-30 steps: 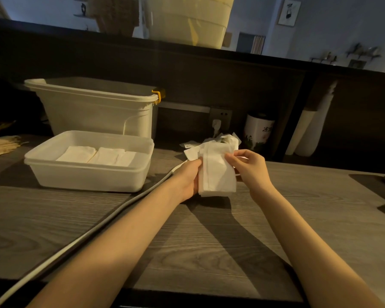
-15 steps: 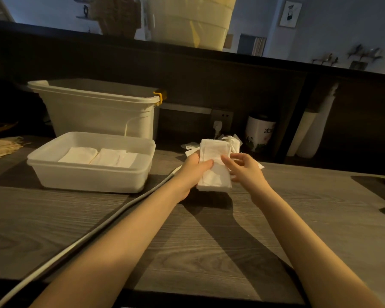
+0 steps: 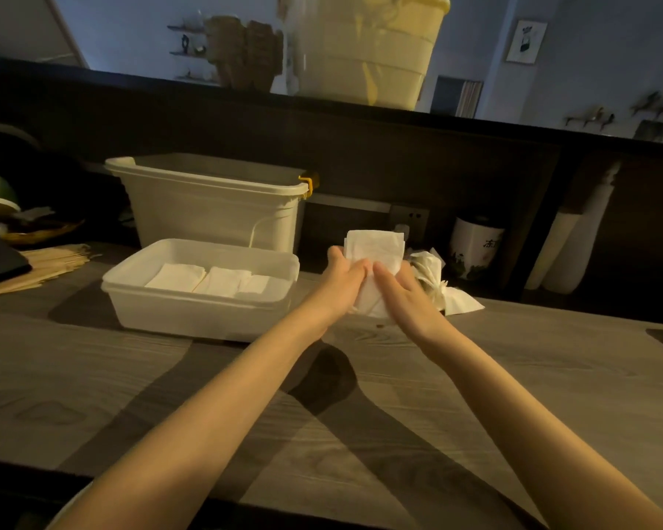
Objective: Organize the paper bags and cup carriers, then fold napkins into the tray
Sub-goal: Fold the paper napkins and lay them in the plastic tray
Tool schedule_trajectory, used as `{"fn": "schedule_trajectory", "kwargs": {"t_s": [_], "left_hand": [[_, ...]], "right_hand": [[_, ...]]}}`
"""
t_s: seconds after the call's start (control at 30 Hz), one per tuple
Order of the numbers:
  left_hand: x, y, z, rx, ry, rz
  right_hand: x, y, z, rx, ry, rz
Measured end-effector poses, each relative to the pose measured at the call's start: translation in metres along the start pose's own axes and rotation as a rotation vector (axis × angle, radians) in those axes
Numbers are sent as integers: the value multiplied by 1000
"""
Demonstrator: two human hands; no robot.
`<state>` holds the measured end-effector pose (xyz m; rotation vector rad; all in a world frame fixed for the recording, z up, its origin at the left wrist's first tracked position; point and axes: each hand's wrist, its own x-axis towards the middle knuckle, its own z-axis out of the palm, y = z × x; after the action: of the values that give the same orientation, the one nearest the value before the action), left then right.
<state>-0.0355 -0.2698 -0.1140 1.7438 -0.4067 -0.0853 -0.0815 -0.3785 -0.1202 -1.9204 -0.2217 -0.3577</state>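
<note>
Both hands, left hand (image 3: 341, 279) and right hand (image 3: 402, 296), hold a folded napkin (image 3: 374, 248), fingers apparently curled around its lower half. Left of the fingers, a tray (image 3: 192, 317) holds folded napkins (image 3: 211, 279) on the bench (image 3: 552, 376)

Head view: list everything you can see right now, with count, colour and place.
tray: one, white, counter left of centre
folded napkins: three showing, white, side by side in tray
bin: one, cream with yellow clip, behind tray
held napkin: one, white, between both hands
loose napkins: small pile, white, right of hands
canister: one, white with dark markings, back right
paper bags: flat stack, brown, far left
counter: one, grey wood grain
left hand: holds the napkin
right hand: holds the napkin
</note>
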Motion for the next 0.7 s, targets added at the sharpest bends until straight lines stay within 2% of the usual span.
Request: {"fn": "schedule_trajectory", "kwargs": {"t_s": [0.17,0.33,0.5,0.6,0.7], "left_hand": [[7,12,-45,78,1,-14],[11,12,-100,91,-17,-84],[22,-4,-149,12,50,-205],[30,-18,-161,75,55,-319],[36,-27,-159,108,-9,-368]], "right_hand": [[33,-14,16,50,48,186],[62,-28,41,78,-23,189],[79,-29,62,228,-55,266],[83,-22,70,271,-45,303],[84,-16,75,325,-29,334]]}}
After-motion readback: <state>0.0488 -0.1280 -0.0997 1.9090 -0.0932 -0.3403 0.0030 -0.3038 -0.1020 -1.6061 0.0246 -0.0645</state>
